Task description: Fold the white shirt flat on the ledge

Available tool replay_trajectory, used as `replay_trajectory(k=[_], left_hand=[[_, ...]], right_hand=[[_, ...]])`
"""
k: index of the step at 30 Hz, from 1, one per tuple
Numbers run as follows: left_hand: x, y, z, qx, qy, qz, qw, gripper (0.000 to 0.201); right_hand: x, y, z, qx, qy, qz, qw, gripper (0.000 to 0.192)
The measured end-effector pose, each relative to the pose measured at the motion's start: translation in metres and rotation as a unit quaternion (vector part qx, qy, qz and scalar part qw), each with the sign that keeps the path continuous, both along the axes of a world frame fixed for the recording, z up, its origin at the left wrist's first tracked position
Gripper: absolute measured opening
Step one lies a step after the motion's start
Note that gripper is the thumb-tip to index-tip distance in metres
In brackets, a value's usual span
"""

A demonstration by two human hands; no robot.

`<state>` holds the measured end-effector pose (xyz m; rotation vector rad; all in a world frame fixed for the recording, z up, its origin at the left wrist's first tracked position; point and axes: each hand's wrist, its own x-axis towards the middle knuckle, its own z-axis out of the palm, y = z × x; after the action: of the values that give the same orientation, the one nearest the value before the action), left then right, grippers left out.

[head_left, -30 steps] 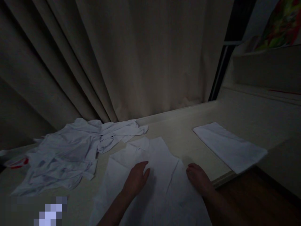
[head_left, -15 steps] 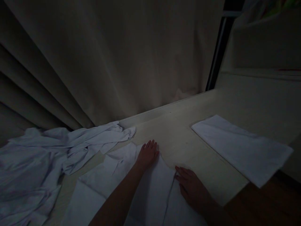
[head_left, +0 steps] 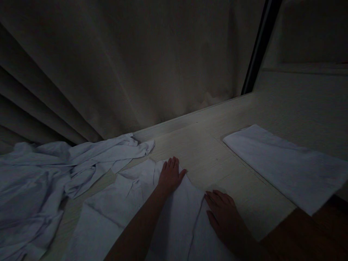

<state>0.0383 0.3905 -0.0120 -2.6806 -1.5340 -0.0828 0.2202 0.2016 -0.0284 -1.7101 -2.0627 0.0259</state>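
Observation:
A white cloth garment (head_left: 181,217) is spread over the pale tabletop in front of me, with creases on its left part and a seam or fold line running down its right part. My left hand (head_left: 169,178) lies flat on its far edge, fingers stretched forward and thumb out to the side. At the right edge, my right hand (head_left: 223,212) rests on the cloth near the top of the fold line, fingers extended and thumb apart. Neither hand grips anything visible. The near end of the garment runs out of the picture.
Crumpled white cloth (head_left: 40,188) is heaped at the left. A folded white cloth (head_left: 285,163) lies on the right of the pale tabletop (head_left: 195,148), its near corner past the edge. Behind hangs a long curtain (head_left: 152,61), with a dark upright post (head_left: 259,50) beside it.
My left thumb has spread away from its fingers, and the hand stays on the cloth. My right hand has shifted slightly right, its fingers flatter. The view has moved a little.

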Motion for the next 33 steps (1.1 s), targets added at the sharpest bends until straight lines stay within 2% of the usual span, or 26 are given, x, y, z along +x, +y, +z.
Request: replay_trajectory(k=[4, 8, 11, 24, 28, 30, 33], left_hand=[[0.002, 0.0, -0.003, -0.002, -0.002, 0.011, 1.0, 0.075], [0.003, 0.0, -0.003, 0.001, -0.001, 0.012, 1.0, 0.074], [0.003, 0.0, -0.003, 0.002, -0.002, 0.011, 1.0, 0.075], [0.0, -0.002, -0.008, 0.041, -0.022, 0.047, 0.998, 0.079], [0.001, 0.0, -0.008, 0.032, -0.023, 0.021, 0.999, 0.08], [0.002, 0.001, -0.007, 0.018, -0.025, 0.009, 0.999, 0.079], [0.003, 0.002, -0.006, 0.005, -0.032, 0.007, 0.999, 0.078]], right_hand=[[-0.004, -0.002, 0.002, -0.004, -0.031, -0.002, 1.0, 0.046], [-0.003, 0.005, 0.005, 0.0, -0.038, 0.057, 0.998, 0.043], [0.0, 0.008, 0.002, -0.009, -0.044, 0.075, 0.996, 0.042], [-0.005, 0.0, -0.015, -0.022, -0.009, -0.017, 1.0, 0.042], [-0.004, -0.001, -0.006, 0.012, 0.005, -0.054, 0.998, 0.038], [-0.013, 0.001, 0.004, 0.028, 0.017, -0.037, 0.999, 0.04], [-0.032, 0.007, 0.009, 0.026, 0.011, 0.032, 0.999, 0.05]])
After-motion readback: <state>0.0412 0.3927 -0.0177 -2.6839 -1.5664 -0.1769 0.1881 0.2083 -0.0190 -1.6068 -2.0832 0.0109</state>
